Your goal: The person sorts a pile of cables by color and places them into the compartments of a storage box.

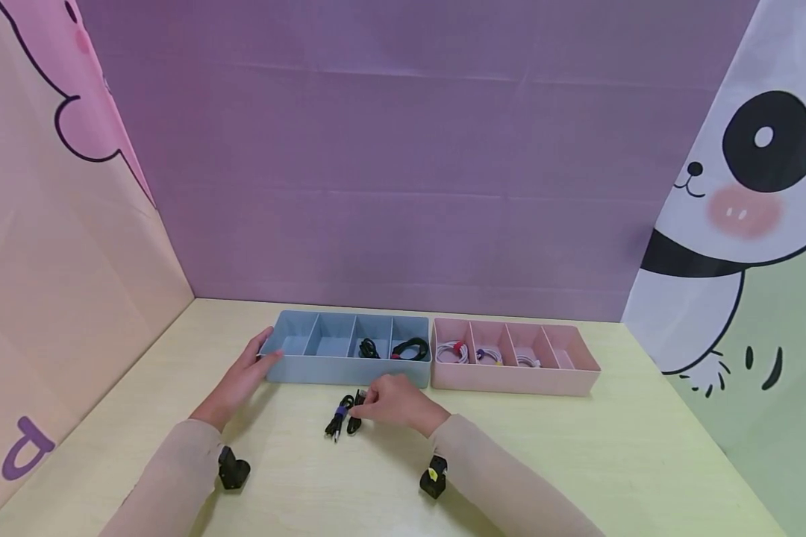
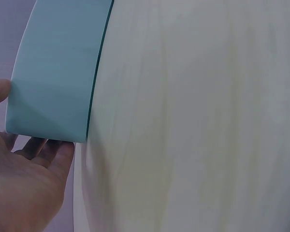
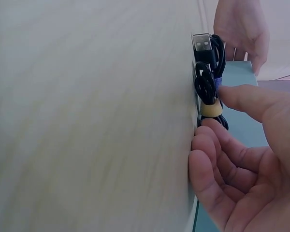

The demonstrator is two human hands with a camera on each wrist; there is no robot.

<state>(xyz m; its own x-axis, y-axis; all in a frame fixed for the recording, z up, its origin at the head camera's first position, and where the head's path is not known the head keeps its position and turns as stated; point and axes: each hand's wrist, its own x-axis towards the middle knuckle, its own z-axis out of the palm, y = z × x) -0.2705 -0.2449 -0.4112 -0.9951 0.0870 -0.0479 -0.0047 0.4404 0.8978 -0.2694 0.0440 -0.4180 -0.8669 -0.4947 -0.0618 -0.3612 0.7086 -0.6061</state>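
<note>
My left hand point(image 1: 243, 373) holds the left end of a blue divided box point(image 1: 349, 370), its thumb at the rim and its fingers against the end wall. In the left wrist view, the box's blue wall point(image 2: 58, 72) lies beside the fingers. In front of the box, my right hand point(image 1: 399, 404) pinches a bundled black USB cable point(image 1: 356, 424) between thumb and index finger. A yellow tie point(image 3: 212, 108) wraps this cable, and its metal plug point(image 3: 202, 42) shows. Just left of it lies another black cable point(image 1: 336, 422) with a purple tie.
Black coiled cables point(image 1: 410, 348) sit in the two right compartments of the blue box. Adjoining it on the right, a pink divided box point(image 1: 517, 379) has white cables point(image 1: 453, 352) in several compartments. A purple backdrop point(image 1: 403, 186) rises behind the table point(image 1: 645, 462).
</note>
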